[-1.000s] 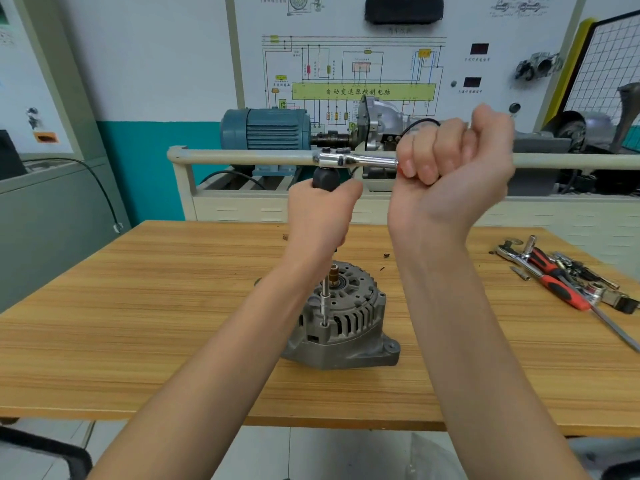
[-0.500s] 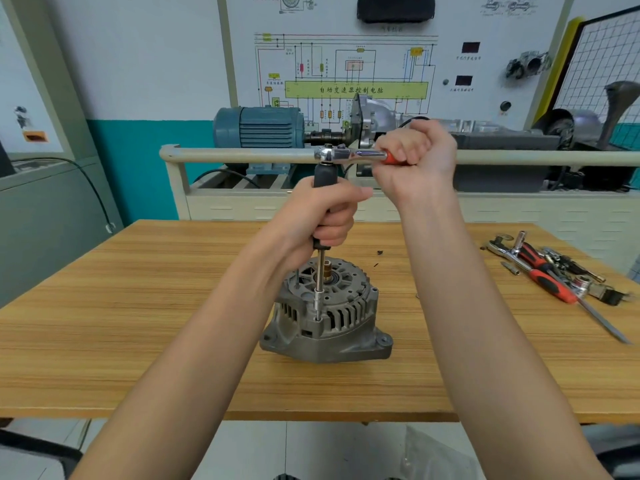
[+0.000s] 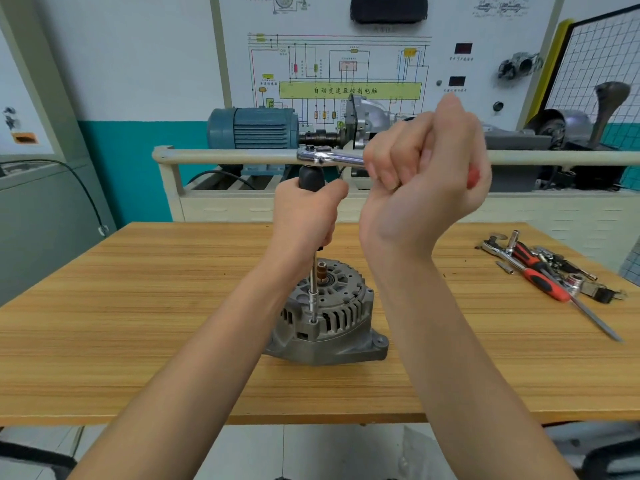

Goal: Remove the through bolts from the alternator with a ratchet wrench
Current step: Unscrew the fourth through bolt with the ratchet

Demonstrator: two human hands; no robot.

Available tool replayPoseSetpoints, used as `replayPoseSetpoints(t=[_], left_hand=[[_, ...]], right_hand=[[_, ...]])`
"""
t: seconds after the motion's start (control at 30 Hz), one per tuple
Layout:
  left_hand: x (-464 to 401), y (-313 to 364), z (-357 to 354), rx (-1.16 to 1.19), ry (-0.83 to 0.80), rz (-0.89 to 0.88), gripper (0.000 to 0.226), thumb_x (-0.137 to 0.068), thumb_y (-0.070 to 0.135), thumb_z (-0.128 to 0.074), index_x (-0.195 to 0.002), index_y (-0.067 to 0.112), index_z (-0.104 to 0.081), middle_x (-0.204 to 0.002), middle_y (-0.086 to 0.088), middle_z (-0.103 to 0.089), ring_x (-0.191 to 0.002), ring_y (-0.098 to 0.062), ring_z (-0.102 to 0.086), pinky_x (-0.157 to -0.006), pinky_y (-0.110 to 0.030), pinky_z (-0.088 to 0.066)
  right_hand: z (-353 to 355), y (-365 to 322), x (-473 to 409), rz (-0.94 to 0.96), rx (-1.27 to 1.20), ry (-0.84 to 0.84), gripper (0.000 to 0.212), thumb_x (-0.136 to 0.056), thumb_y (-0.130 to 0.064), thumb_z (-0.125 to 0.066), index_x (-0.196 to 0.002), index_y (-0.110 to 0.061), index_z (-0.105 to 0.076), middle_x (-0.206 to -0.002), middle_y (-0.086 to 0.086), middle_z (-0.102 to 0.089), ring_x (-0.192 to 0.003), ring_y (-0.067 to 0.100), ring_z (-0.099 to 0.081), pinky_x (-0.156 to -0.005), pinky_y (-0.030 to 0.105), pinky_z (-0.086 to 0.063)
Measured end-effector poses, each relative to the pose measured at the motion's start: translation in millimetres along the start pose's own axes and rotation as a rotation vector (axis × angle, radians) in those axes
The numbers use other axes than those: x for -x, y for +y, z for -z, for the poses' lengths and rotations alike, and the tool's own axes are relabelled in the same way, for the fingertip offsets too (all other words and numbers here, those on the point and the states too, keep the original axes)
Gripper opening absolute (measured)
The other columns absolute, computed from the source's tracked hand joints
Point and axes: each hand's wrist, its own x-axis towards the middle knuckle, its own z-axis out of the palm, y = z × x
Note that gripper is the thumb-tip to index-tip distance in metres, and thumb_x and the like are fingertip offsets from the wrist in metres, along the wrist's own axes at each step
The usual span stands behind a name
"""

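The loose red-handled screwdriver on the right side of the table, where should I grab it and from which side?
Take the screwdriver by its red and black handle, coming from above. The handle is the thick part. It lies flat among the other loose tools, while the thin shaft points toward the table's near right edge.

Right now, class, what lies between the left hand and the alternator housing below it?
In the head view, a slim metal extension shaft runs down from the left hand to a socket seated on the alternator. Nothing else lies there.

Behind my wooden table (image 3: 138, 341) stands a white wiring-diagram board (image 3: 339, 64), beside a teal-and-white wall (image 3: 138, 98).
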Motion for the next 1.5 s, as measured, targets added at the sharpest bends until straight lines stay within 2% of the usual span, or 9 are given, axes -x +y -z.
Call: replayPoseSetpoints(t=[0.23,0.33,0.53,0.7,0.87,0.97,1.2,1.33,1.5], left_hand=[[-6.0,7.6,26.9,0.097,-0.544,0.017,0.033,-0.08,0.01,-0.06,-0.051,0.016,-0.045,-0.045,0.002,-0.038,-0.04,-0.014,-0.035,-0.045,-0.023,-0.034],[-5.3,7.6,20.8,0.133,-0.623,0.062,0.041,-0.081,0.011,-0.058,-0.045,0.017,-0.038,-0.038,0.005,-0.032,-0.031,-0.01,-0.028,-0.038,-0.018,-0.025],[-2.6,4.0,11.4,0.1,-0.384,0.063,0.054,-0.09,0.001,-0.053,-0.045,0.022,-0.032,-0.039,0.006,-0.024,-0.03,-0.009,-0.019,-0.036,-0.015,-0.018],[2.8,0.4,2.1,0.031,-0.013,0.009,0.038,-0.084,-0.003,-0.054,-0.057,0.017,-0.035,-0.043,0.004,-0.029,-0.034,-0.011,-0.022,-0.038,-0.017,-0.021],[4.3,-1.9,-4.3,-0.014,0.098,-0.04,0.037,-0.081,-0.002,-0.057,-0.059,0.016,-0.034,-0.053,-0.003,-0.027,-0.041,-0.016,-0.021,-0.041,-0.021,-0.02],[4.6,-1.6,1.6,-0.016,-0.025,-0.043,0.037,-0.081,-0.003,-0.06,-0.058,0.015,-0.038,-0.048,-0.001,-0.03,-0.038,-0.013,-0.024,-0.041,-0.02,-0.022],[-4.0,8.6,17.6,0.139,-0.551,0.02,0.041,-0.081,0.013,-0.059,-0.046,0.016,-0.038,-0.038,0.005,-0.032,-0.031,-0.01,-0.029,-0.037,-0.017,-0.026],[-2.5,5.7,10.3,0.103,-0.4,0.048,0.051,-0.092,0.011,-0.056,-0.047,0.021,-0.033,-0.038,0.007,-0.025,-0.029,-0.007,-0.02,-0.035,-0.014,-0.019],[0.2,2.8,-1.4,0.016,0.008,0.013,0.036,-0.087,0.001,-0.056,-0.061,0.016,-0.036,-0.045,0.003,-0.03,-0.034,-0.01,-0.023,-0.038,-0.016,-0.021]], right_hand=[[30.1,9.5,-44.3,-0.596,-0.348,0.197,0.057,-0.091,-0.005,-0.037,-0.036,-0.019,-0.03,-0.034,-0.007,-0.02,-0.03,0.009,-0.018,-0.034,0.021,-0.021],[42.3,26.9,-55.2,-0.832,-0.59,0.341,0.057,-0.092,-0.006,-0.038,-0.037,-0.016,-0.027,-0.032,-0.006,-0.021,-0.025,0.009,-0.019,-0.029,0.017,-0.02],[42.7,23.7,-55.0,-0.734,-0.505,0.366,0.054,-0.089,-0.004,-0.038,-0.038,-0.017,-0.028,-0.034,-0.007,-0.021,-0.027,0.009,-0.018,-0.031,0.018,-0.02],[22.4,3.2,-30.3,-0.425,-0.223,0.141,0.057,-0.094,-0.006,-0.036,-0.038,-0.019,-0.028,-0.037,-0.006,-0.018,-0.035,0.011,-0.017,-0.039,0.025,-0.022],[12.0,-3.2,-9.3,-0.146,-0.088,-0.013,0.045,-0.094,-0.004,-0.035,-0.053,-0.022,-0.034,-0.038,-0.003,-0.02,-0.036,0.014,-0.018,-0.044,0.028,-0.02],[15.6,-5.8,-16.5,-0.217,-0.112,0.026,0.051,-0.095,-0.004,-0.035,-0.047,-0.022,-0.032,-0.037,-0.004,-0.018,-0.035,0.013,-0.017,-0.042,0.027,-0.021],[40.7,22.0,-57.1,-0.791,-0.511,0.309,0.056,-0.09,-0.004,-0.037,-0.037,-0.017,-0.026,-0.033,-0.006,-0.019,-0.026,0.009,-0.018,-0.031,0.017,-0.019],[45.5,32.2,-60.8,-0.845,-0.572,0.374,0.055,-0.092,-0.005,-0.036,-0.039,-0.016,-0.025,-0.032,-0.006,-0.02,-0.025,0.01,-0.018,-0.03,0.017,-0.018],[34.8,15.1,-45.7,-0.571,-0.359,0.243,0.055,-0.091,-0.005,-0.037,-0.039,-0.02,-0.029,-0.037,-0.007,-0.019,-0.032,0.009,-0.017,-0.035,0.023,-0.022]])
